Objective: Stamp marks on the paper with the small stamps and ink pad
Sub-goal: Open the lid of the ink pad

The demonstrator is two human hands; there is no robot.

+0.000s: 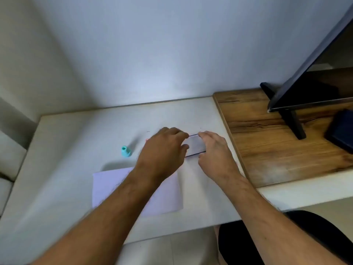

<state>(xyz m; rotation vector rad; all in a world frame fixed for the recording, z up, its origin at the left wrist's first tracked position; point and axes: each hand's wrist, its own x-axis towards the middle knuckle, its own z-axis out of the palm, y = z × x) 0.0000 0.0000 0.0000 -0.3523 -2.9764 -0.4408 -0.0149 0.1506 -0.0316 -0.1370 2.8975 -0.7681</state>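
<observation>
Head view: both hands [164, 148] [214, 150] grip the ink pad [194, 145]; teal stamp [126, 151] stands left.

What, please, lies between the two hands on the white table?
In the head view, a flat clear case with dark edges, likely the ink pad, sits between the left hand and right hand; both grip its ends.

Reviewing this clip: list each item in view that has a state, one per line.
Ink pad case: on the table, both hands on it; open or closed cannot be told.
Left hand: grip on the case's left side.
Right hand: grip on the case's right side.
Teal stamp: upright, untouched.
Paper: flat; no marks visible.
Monitor: screen dark.
</observation>
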